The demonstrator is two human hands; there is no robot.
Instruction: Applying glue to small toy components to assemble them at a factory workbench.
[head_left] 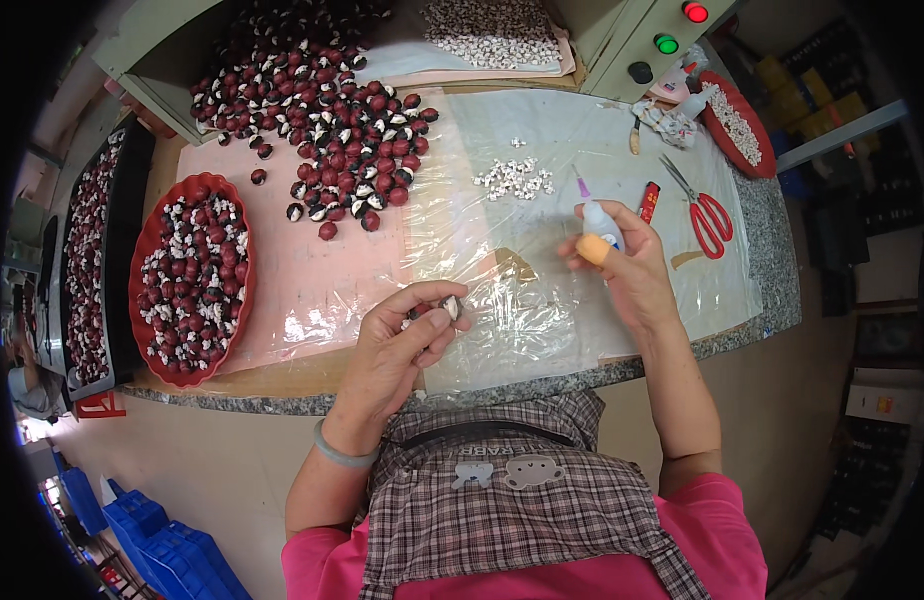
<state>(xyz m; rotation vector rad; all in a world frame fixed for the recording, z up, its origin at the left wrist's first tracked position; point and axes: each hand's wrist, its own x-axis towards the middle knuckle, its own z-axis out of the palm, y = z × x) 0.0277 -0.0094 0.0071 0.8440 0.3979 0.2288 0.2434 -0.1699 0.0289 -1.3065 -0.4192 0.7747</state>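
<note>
My left hand (397, 335), low over the plastic-covered table, pinches a small round piece (451, 306), dark with a white patch. Higher and to the right, my right hand (637, 265) is closed round a small white squeeze bottle (600, 222) with a thin purple needle tip pointing up. An orange finger cover (593, 249) is on that hand's thumb. Just beyond lies a small pile of little white pieces (515, 178). A heap of dark red, black and white balls (367, 160) spreads at the far left of the table.
A red scalloped tray (140, 290) of balls with white pieces stands at left, beside a black tray (130, 240). On the right lie red-handled scissors (712, 225), a red tube (650, 200) and a red dish (760, 150) of white pieces. Switches (666, 44) sit on the cabinet.
</note>
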